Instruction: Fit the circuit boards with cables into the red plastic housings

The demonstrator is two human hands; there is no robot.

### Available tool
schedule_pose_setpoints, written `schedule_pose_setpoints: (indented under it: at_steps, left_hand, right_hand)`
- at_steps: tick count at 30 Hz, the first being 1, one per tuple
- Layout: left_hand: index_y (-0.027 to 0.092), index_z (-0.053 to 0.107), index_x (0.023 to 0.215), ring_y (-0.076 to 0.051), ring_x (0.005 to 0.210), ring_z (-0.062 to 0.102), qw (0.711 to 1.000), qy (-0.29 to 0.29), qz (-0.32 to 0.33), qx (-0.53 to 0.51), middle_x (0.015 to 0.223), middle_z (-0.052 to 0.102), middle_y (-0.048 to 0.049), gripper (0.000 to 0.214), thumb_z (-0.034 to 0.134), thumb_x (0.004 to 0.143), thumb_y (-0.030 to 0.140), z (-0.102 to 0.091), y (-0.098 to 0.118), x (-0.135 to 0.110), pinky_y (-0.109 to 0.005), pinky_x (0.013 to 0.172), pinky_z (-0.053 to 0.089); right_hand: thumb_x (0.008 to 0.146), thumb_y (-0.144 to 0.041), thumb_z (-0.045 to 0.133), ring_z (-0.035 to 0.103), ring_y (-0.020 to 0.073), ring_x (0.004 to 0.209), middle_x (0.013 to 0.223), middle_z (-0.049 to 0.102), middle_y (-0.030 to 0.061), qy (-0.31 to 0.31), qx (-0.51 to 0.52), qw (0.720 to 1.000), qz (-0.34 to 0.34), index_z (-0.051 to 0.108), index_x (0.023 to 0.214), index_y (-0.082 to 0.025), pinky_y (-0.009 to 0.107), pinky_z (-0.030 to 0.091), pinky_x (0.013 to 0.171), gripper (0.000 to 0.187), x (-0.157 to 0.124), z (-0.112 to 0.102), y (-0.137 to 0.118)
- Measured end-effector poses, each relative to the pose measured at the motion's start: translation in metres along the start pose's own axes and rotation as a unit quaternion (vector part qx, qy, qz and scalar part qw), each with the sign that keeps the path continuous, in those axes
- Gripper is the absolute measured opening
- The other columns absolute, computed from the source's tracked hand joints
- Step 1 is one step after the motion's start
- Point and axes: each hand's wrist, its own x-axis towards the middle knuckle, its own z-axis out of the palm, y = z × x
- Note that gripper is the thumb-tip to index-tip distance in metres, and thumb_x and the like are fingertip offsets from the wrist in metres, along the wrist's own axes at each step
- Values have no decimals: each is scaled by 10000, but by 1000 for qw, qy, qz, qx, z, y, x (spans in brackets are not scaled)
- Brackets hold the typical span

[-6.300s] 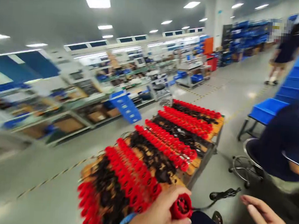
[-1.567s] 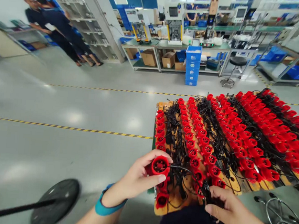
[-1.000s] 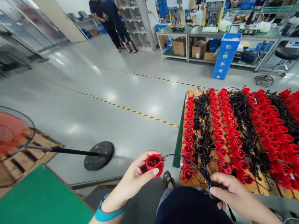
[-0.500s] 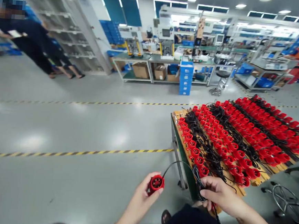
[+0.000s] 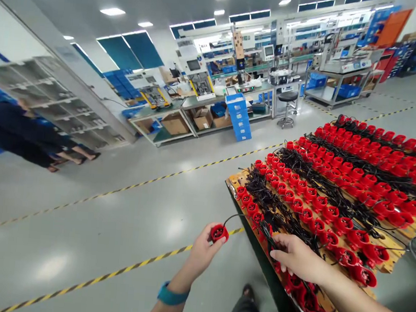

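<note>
My left hand (image 5: 204, 244) is closed around a round red plastic housing (image 5: 219, 232) with small metal parts inside its open end. A thin black cable (image 5: 232, 216) arches from that housing toward my right hand (image 5: 292, 254). The right fingers are closed on a bundle of black cable (image 5: 267, 233), just over the near-left edge of the table. Under and beyond this hand, rows of similar red housings (image 5: 317, 225) stand on wooden boards (image 5: 240, 178), with tangled black cables (image 5: 286, 205) lying between the rows.
A stack of blue boxes (image 5: 238, 116) stands before workbenches (image 5: 159, 128) with machines. Yellow-black floor tape (image 5: 130, 267) crosses the grey floor. Another person (image 5: 26, 127) stands at the far left by shelves (image 5: 64, 96). A stool (image 5: 287, 104) is near the benches.
The view has tilted and shifted, bringing more of the table in. My right hand with the cable bundle is now farther over the rows; the left still holds the red housing.
</note>
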Motion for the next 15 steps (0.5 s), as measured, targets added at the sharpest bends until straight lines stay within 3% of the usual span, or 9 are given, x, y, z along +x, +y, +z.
schedule_pose_setpoints:
  at_steps: [2,4,6,9,12,15]
  left_hand:
    - [186,580,1200,-244,998,679,1000,-4,7,17,1081,716,-86,419,688,842,376,-9,-9,40,-395,934,525]
    - [188,580,1186,-235,986,682,999,-7,32,36,1071,719,-77,395,670,827,327,-17,-18,83,-386,929,528]
    - [183,580,1156,-222,945,684,995,-26,76,65,1040,719,-71,345,634,833,293,-23,-29,128,-370,895,540]
    - [177,592,1141,-219,959,684,983,-81,137,91,1057,717,-78,330,591,813,219,-30,-46,195,-359,890,551]
    - [181,627,1142,-243,1052,671,969,-141,176,100,1128,718,-92,397,574,751,132,-31,-61,251,-411,989,534]
    - [185,669,1096,-292,1233,606,945,-199,230,123,1252,692,-115,454,554,677,55,-24,-68,291,-495,1130,451]
  right_hand:
    - [925,-309,566,591,136,571,674,608,-40,44,-36,998,-32,641,1075,-162,241,470,523,223,23,-1,-10]
    - [922,-248,551,677,191,779,858,709,28,117,-88,986,-81,684,1069,-166,303,547,718,214,47,1,-18]
    - [918,-185,535,686,233,962,1013,741,65,188,-148,965,-110,717,1065,-179,350,537,887,234,72,4,-24]
    - [926,-111,490,671,241,1015,1086,736,93,262,-250,928,-84,728,1146,-173,352,502,955,330,104,8,-32]
    - [949,-82,443,648,246,1033,1112,710,123,293,-372,881,-26,700,1259,-163,359,464,968,411,130,8,-49]
    - [949,-57,423,610,258,1050,1064,703,118,297,-469,832,-11,742,1166,-197,446,367,1058,411,152,-1,-78]
